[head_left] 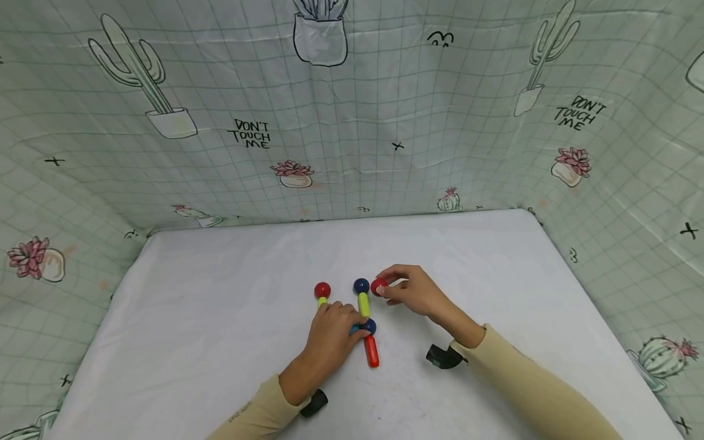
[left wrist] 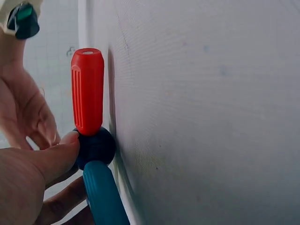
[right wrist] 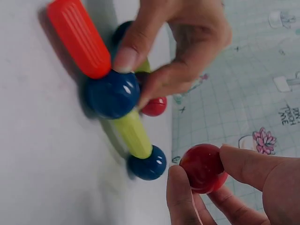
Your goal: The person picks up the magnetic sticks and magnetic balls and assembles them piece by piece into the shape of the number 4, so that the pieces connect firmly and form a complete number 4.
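My right hand (head_left: 415, 292) pinches a red ball (right wrist: 202, 168) between thumb and fingers, just right of a far dark blue ball (head_left: 361, 285). My left hand (head_left: 332, 336) grips the near dark blue ball (right wrist: 114, 94) with its thumb and fingers. From that ball run a red stick (left wrist: 87, 91), a yellow-green stick (head_left: 363, 304) reaching the far blue ball, and a light blue stick (left wrist: 104, 192). Another red ball (head_left: 322, 289) tops a second yellow-green stick (head_left: 322, 301), partly covered by my left hand. In the right wrist view, one more dark ball shows partly behind the left fingers.
A white cloth covers the table (head_left: 220, 293). Behind it and along the sides hangs a checked curtain (head_left: 363, 110) with cactus drawings. Black wrist devices (head_left: 444, 357) sit under both sleeves, close to the tabletop.
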### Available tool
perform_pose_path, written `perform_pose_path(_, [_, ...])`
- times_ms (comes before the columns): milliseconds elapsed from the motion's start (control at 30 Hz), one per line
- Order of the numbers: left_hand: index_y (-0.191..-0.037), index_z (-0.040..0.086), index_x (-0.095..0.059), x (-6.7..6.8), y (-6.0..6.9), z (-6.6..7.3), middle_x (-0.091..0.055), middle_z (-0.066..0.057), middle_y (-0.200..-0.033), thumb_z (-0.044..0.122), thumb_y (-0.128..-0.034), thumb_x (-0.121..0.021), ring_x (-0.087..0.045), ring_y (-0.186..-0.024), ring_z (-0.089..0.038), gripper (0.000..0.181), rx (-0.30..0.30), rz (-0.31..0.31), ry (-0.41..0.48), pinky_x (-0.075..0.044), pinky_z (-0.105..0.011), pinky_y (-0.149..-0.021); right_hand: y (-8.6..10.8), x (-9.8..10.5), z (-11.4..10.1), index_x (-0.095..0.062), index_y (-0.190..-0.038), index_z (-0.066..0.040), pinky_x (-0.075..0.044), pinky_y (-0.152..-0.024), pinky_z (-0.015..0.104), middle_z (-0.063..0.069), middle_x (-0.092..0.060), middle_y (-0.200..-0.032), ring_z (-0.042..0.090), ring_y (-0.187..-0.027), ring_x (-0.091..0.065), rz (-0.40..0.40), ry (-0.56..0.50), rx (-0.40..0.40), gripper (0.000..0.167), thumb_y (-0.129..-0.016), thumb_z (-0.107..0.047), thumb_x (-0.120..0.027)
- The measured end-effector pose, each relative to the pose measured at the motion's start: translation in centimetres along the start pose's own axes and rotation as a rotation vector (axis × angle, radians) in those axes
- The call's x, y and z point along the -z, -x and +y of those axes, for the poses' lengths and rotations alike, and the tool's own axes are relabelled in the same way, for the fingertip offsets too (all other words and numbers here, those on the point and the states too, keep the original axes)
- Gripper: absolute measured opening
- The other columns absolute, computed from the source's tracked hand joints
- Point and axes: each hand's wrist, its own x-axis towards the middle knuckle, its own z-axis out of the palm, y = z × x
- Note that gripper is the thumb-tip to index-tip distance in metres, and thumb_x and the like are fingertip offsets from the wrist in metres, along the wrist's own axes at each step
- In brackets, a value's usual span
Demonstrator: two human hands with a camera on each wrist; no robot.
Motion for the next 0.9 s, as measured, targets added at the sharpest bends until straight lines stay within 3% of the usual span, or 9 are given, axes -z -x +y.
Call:
perform_pose_path(267, [-0.105, 0.015, -0.083, 0.3, -0.1, 0.0, -0.075, 0.003, -0.094, 0.035, -0.0866, -0.088, -0.060, -0.088, -0.016, 0.028, -0.042, -0.015, -0.058, -0.049, -0.039, -0.090, 2.9, 0.0, 1.7, -0.067, -0.126, 0.008, -0.065, -0.080, 0.040, 0.018, -0.068, -0.113, 0.028, -0.087, -0.076, -0.061, -0.037, -0.022, 0.031, -0.100, -0.009, -0.072])
perform_pose_path(467, [-0.109, 0.016, -0.082, 0.6, -0.1, -0.1, -0.074, 0.002, -0.099, 0.035, -0.0876, -0.088, -0.061, -0.095, -0.017, 0.029, -0.110, -0.035, -0.141, -0.050, -0.038, -0.094, 4.7, -0.4, 2.6, -0.066, -0.127, 0.008, -0.064, -0.078, 0.034, 0.015, -0.068, -0.112, 0.023, -0.082, -0.074, -0.105, -0.097, -0.052, 0.033, -0.100, -0.010, -0.073])
perform_pose_path(700, [-0.123, 0.022, -0.080, 0.6, 0.0, -0.6, -0.076, 0.002, -0.109, 0.039, -0.0908, -0.085, -0.064, -0.101, -0.017, 0.037, -0.190, -0.050, -0.236, -0.051, -0.036, -0.096, 6.2, -1.0, 3.5, -0.066, -0.127, 0.008, -0.063, -0.076, 0.032, 0.013, -0.068, -0.110, 0.020, -0.080, -0.074, -0.142, -0.175, -0.092, 0.033, -0.100, -0.010, -0.072])
perform_pose_path(900, [-0.124, 0.026, -0.081, 0.8, -0.1, -1.0, -0.074, 0.002, -0.107, 0.040, -0.0918, -0.084, -0.064, -0.100, -0.016, 0.035, -0.256, -0.048, -0.282, -0.051, -0.035, -0.095, 6.9, -1.4, 4.0, -0.067, -0.124, 0.007, -0.063, -0.078, 0.032, 0.012, -0.069, -0.107, 0.022, -0.083, -0.076, -0.178, -0.206, -0.120, 0.030, -0.100, -0.010, -0.072])
